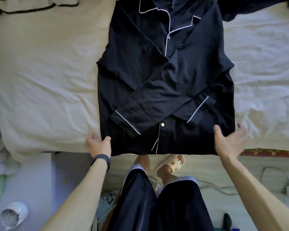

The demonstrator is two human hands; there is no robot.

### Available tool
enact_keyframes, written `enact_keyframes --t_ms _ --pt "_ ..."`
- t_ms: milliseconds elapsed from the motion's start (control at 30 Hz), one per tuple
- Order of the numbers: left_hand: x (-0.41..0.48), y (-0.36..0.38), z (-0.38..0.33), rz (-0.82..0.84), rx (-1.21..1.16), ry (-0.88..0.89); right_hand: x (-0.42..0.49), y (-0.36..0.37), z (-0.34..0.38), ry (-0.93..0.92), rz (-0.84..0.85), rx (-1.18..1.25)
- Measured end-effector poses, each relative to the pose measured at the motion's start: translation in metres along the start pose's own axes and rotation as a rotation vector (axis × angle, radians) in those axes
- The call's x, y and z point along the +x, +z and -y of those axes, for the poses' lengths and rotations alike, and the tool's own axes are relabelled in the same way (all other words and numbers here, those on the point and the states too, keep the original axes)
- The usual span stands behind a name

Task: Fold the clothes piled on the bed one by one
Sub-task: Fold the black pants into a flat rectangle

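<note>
Right now a dark navy pajama shirt (165,77) with white piping lies flat and face up on the cream sheet of the bed (45,80). Its collar points to the far side and its hem hangs just at the near edge of the mattress. Both sleeves are folded in and crossed over the front. One piped cuff (125,121) rests near the left side of the hem, the other (200,108) toward the right. The button placket runs down the middle, with a pale button showing just below the crossing.

The left hand (98,145) has hold of the near left corner of the hem: the thumb lies on top of the cloth and the fingers are curled at and under its edge. A dark wristband (102,161) sits on that wrist.

The right hand (228,142) is at the near right corner. Its thumb rests on the fabric, while the fingers are spread and fairly straight, reaching past the shirt's right edge; they are blurred, and no closed grasp shows.

At the far right corner of the bed lies another dark garment (244,9), apart from the shirt. On the floor below the hem, the person stands in dark shorts (157,205), one foot in a cream slipper (173,164).
</note>
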State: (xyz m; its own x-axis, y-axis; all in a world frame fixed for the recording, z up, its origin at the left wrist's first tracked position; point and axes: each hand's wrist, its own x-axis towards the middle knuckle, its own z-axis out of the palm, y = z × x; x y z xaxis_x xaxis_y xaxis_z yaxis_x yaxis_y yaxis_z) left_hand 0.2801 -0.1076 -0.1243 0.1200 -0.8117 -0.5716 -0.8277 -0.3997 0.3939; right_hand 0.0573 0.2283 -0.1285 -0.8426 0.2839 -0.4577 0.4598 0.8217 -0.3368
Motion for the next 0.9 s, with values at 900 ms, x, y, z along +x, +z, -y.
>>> enact_keyframes --t_ms 900 --pt "-0.016 -0.061 0.056 0.468 0.281 0.135 0.003 -0.063 -0.091 0.093 0.290 0.216"
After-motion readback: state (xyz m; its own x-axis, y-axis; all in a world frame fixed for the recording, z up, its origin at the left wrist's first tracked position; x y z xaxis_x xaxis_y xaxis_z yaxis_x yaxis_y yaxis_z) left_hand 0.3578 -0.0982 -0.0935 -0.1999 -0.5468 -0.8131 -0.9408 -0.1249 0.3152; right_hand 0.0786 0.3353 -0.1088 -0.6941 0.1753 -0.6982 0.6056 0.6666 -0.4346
